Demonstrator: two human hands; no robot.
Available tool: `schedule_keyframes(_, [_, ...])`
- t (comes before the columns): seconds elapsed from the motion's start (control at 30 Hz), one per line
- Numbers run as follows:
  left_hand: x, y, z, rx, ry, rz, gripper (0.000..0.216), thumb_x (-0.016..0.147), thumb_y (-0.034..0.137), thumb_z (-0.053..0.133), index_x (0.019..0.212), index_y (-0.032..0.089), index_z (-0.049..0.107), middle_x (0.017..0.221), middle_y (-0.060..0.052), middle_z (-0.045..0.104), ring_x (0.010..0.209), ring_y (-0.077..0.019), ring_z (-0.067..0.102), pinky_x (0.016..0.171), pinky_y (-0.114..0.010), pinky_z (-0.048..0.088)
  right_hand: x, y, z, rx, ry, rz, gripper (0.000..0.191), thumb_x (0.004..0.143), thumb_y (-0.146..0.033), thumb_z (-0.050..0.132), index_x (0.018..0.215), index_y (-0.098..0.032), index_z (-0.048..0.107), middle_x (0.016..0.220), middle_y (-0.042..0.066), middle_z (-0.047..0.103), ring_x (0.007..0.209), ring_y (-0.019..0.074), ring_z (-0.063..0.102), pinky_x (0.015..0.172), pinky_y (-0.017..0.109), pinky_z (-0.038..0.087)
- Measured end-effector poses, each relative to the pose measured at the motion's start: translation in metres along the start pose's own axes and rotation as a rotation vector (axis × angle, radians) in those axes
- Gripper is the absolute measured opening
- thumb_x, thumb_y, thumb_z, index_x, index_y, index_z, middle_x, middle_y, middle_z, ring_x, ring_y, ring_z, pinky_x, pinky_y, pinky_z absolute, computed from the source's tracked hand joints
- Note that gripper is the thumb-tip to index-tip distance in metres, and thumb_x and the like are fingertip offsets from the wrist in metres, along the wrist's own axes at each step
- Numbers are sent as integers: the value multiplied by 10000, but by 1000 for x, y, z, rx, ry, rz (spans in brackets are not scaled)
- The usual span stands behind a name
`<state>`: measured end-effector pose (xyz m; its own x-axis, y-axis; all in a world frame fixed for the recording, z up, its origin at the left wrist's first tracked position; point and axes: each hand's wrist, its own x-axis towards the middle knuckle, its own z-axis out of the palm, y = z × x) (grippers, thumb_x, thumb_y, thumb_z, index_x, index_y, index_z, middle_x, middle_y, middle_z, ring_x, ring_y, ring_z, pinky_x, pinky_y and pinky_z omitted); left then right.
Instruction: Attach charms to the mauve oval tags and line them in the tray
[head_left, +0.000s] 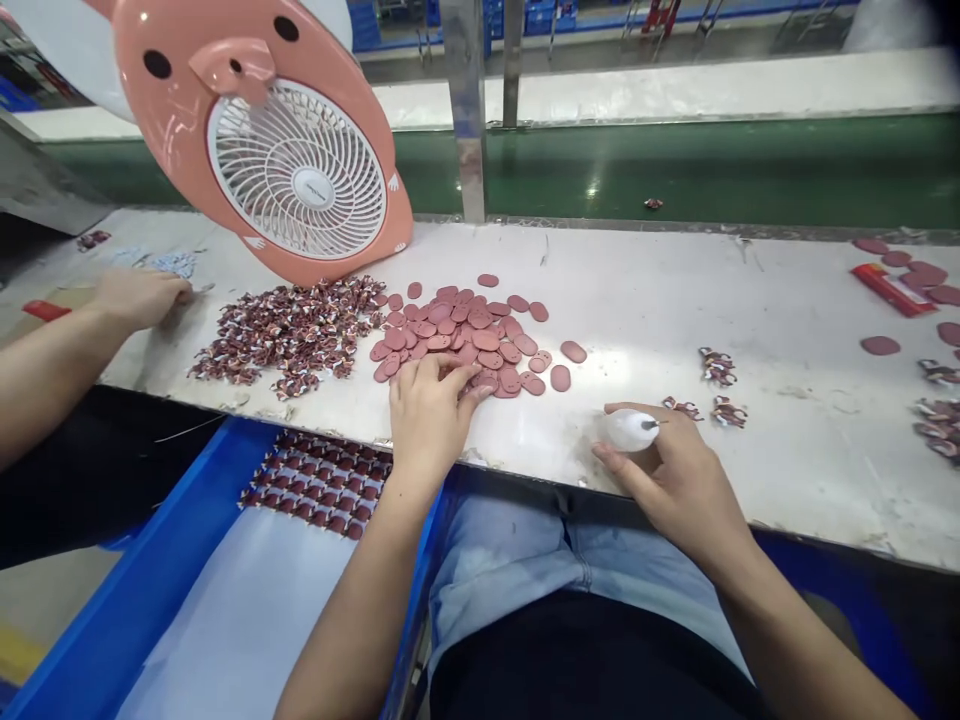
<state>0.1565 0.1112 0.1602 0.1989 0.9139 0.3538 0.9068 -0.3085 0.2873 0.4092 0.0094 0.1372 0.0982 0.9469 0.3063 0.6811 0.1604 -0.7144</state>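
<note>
My left hand [429, 405] rests on the near edge of a pile of pink oval pieces [472, 335], its fingers curled onto one of them. My right hand [675, 470] is closed round a small white bottle [628, 429] with a thin metal tip that points right, held low over the white table [675, 300]. Left of the pink pile lies a heap of small red-and-white printed pieces [289, 328]. A few of the same printed pieces [718, 368] lie just beyond my right hand.
A pink fan [277, 140] with a white grille leans at the back left. Another person's hand [139, 296] rests on the table at far left. A blue tray [150, 590] below the table edge holds rows of printed pieces [319, 485]. More pink ovals [919, 275] lie at far right.
</note>
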Motion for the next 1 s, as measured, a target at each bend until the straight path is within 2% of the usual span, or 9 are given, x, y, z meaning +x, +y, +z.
schedule_keyframes(0.13, [-15,9,-9,-145,58,-56,96,854,327,747,881,238,767,1016,-72,727,1015,-300,588,910,-450,440,-10,-6,0,258,48,57,269,931,-426,636,1098,-217,609,1035,83,673,948,264,656,823,434,532])
schedule_keyframes(0.23, [-42,37,-18,-605,39,-223,129,873,339,710,817,227,740,782,-33,702,756,-212,616,744,-345,477,-13,-21,2,494,-9,88,259,948,-454,595,1035,-218,537,798,4,593,648,163,602,584,305,531])
schedule_keyframes(0.4, [-90,82,-24,-1289,-308,-593,251,743,432,839,736,202,739,704,-45,720,661,-175,632,645,-274,495,-6,-43,-4,745,-261,155,298,851,-395,733,925,-208,514,747,-13,588,607,124,584,541,242,513])
schedule_keyframes(0.47, [-99,84,-22,-1468,-461,-641,351,724,521,838,752,181,759,697,-57,721,639,-155,632,627,-249,498,-3,-46,-7,816,-361,181,313,858,-430,713,913,-207,501,704,-22,580,570,119,579,513,236,501])
schedule_keyframes(0.6, [-100,74,-9,-1776,-932,-733,573,626,675,829,817,137,780,746,-103,750,615,-146,668,515,-189,468,-4,-47,-9,877,-512,199,386,835,-517,719,860,-204,495,667,-22,586,530,109,576,480,217,480])
schedule_keyframes(0.7, [-97,71,2,-1904,-1047,-803,507,582,577,904,781,140,743,685,-64,737,526,-99,630,443,-144,416,3,-48,-14,869,-566,178,467,794,-608,732,836,-200,508,669,-12,615,543,115,599,490,225,504])
schedule_keyframes(0.8, [-93,71,6,-1989,-1065,-810,464,564,501,940,793,156,731,671,-33,730,518,-89,625,420,-133,411,40,-36,-32,787,-507,153,532,704,-641,801,850,-190,559,695,4,663,604,145,644,550,272,561])
schedule_keyframes(0.87, [-89,70,6,-2023,-1050,-793,471,517,455,969,819,176,740,709,-23,742,558,-91,649,447,-130,431,90,-15,-53,675,-347,165,484,701,-557,849,877,-182,600,755,8,678,686,157,662,637,300,584])
schedule_keyframes(1.0, [-82,62,6,-1917,-1046,-821,380,524,340,992,755,191,729,662,-9,733,510,-67,623,497,-142,438,220,50,-96,387,80,272,277,955,-352,669,1135,-147,623,1082,62,670,914,181,670,787,364,593])
